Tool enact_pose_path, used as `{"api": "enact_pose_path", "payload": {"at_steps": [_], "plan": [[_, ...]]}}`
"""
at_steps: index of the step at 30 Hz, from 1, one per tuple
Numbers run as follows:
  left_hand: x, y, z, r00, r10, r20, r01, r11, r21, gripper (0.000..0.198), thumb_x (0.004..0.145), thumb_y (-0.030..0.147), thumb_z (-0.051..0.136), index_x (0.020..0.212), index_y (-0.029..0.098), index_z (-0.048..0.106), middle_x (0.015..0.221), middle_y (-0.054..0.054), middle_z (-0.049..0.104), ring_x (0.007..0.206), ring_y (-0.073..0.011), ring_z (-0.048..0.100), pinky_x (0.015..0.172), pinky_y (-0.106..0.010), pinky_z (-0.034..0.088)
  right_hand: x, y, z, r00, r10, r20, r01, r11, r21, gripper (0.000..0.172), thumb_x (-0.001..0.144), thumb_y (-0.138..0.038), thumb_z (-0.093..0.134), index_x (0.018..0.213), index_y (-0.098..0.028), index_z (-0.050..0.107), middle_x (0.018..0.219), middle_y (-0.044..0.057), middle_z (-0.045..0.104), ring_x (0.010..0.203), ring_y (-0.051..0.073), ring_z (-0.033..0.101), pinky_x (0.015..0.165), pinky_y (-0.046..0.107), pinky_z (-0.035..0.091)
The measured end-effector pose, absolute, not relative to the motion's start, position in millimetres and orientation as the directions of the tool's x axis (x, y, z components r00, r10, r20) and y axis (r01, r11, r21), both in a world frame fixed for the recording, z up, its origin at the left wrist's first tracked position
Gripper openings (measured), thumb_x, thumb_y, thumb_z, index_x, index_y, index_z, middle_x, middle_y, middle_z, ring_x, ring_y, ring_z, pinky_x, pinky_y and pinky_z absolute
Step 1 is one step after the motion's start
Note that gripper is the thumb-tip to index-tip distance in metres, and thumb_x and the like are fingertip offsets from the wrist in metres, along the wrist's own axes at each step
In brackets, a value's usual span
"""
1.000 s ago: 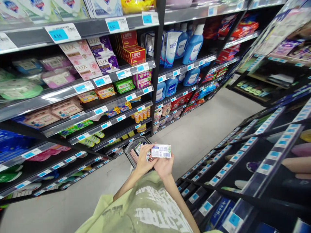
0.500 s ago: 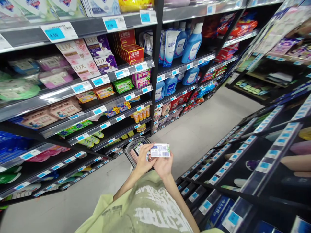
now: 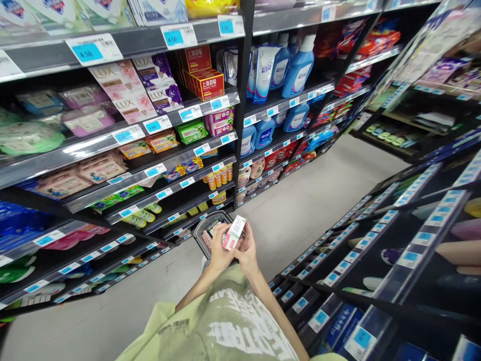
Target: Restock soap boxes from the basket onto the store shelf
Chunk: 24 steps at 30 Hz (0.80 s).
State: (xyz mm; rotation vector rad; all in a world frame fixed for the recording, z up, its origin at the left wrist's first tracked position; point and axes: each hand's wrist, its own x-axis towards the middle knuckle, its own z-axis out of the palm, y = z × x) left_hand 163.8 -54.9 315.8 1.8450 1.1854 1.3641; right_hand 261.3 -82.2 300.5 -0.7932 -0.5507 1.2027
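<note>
Between my two hands, in front of my body, is a small white soap box [image 3: 235,232] with a red-pink end and a green stripe. It is tilted, its far end raised to the right. My left hand [image 3: 220,249] has its fingers closed along the left side of the box. Around the right side and underneath wrap the fingers of my right hand [image 3: 248,250], partly hidden. Just beyond and below the hands stands a grey shopping basket [image 3: 198,231], with several packages in it, partly covered by my left hand.
To the left, shelves hold pink soap boxes [image 3: 133,108], purple soap boxes [image 3: 165,98] and red boxes [image 3: 210,86]. Blue detergent bottles [image 3: 298,72] stand farther right. Another shelf unit [image 3: 379,240] lines the right side. The grey floor [image 3: 315,185] runs between them.
The soap box has been turned in my hands, from lying level with a printed broad face showing to tilted with its red-pink end and narrow side showing. Both hands have shifted their grip around it.
</note>
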Motion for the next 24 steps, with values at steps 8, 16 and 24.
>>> {"api": "enact_pose_path", "payload": {"at_steps": [8, 16, 24], "plan": [[156.1, -53.3, 315.0, 0.036, 0.996, 0.087, -0.070, -0.085, 0.994, 0.061, 0.063, 0.033, 0.090, 0.115, 0.018, 0.062, 0.109, -0.011, 0.072, 0.101, -0.0266, 0.069, 0.087, -0.037, 0.055, 275.2, -83.0, 305.6, 0.409, 0.912, -0.026, -0.575, 0.236, -0.783, 0.028, 0.077, -0.035, 0.078, 0.101, -0.025, 0.067, 0.147, 0.009, 0.052, 0.129, 0.029, 0.056, 0.108, 0.047, 0.044], [143.7, -47.0, 314.0, 0.089, 0.993, 0.083, -0.121, -0.072, 0.990, 0.063, 0.057, 0.028, 0.093, 0.112, 0.019, 0.062, 0.102, -0.011, 0.075, 0.096, -0.0259, 0.071, 0.089, -0.039, 0.054, 273.9, -85.9, 309.2, 0.340, 0.940, 0.017, -0.578, 0.224, -0.785, 0.031, 0.069, -0.022, 0.081, 0.097, -0.025, 0.068, 0.141, 0.009, 0.057, 0.131, 0.034, 0.055, 0.110, 0.050, 0.042], [144.1, -49.0, 313.7, 0.155, 0.988, 0.025, -0.168, 0.001, 0.986, 0.071, 0.063, 0.029, 0.091, 0.125, 0.022, 0.056, 0.120, -0.011, 0.070, 0.110, -0.0272, 0.068, 0.095, -0.039, 0.053, 275.3, -82.0, 307.9, 0.387, 0.919, -0.073, -0.558, 0.170, -0.812, 0.046, 0.070, -0.025, 0.079, 0.115, -0.026, 0.067, 0.136, 0.009, 0.062, 0.125, 0.029, 0.058, 0.105, 0.046, 0.046]]}}
